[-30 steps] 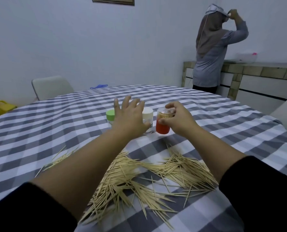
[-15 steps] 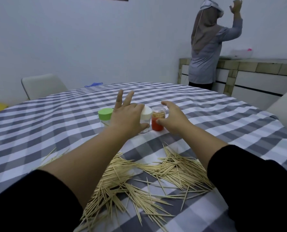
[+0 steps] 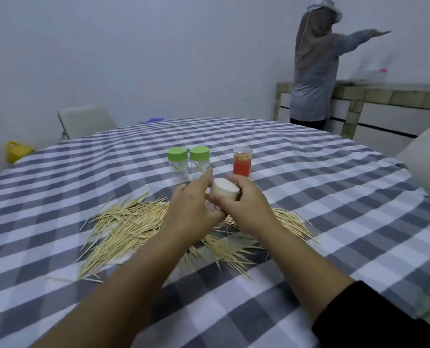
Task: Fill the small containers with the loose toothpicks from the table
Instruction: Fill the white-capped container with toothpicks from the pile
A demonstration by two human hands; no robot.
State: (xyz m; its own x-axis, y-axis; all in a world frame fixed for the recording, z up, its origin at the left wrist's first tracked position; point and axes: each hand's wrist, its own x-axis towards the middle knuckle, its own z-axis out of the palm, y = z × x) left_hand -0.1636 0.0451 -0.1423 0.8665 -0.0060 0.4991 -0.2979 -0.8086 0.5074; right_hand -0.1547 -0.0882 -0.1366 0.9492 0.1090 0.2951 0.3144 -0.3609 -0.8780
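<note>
Head view: both hands hold a white-capped container point(image 3: 225, 189) above the toothpicks point(image 3: 133, 222) scattered on the checked worktop point(image 3: 334, 197). The left hand point(image 3: 193, 212) has its grip curled round the body; the right hand point(image 3: 246, 207) has its grip pinching the cap. Beyond stand two green-lidded containers point(image 3: 188, 162) and a red container point(image 3: 242, 161).

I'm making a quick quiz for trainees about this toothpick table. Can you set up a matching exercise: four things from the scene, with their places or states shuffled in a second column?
Things:
1. white-capped container
2. red container
3. toothpicks
4. yellow object

Places or states:
A. spread loose on the tablecloth
B. beyond the table's far left edge
C. held in both hands
D. standing alone, right of the green-lidded jars

Pairs: 1-C, 2-D, 3-A, 4-B
</note>
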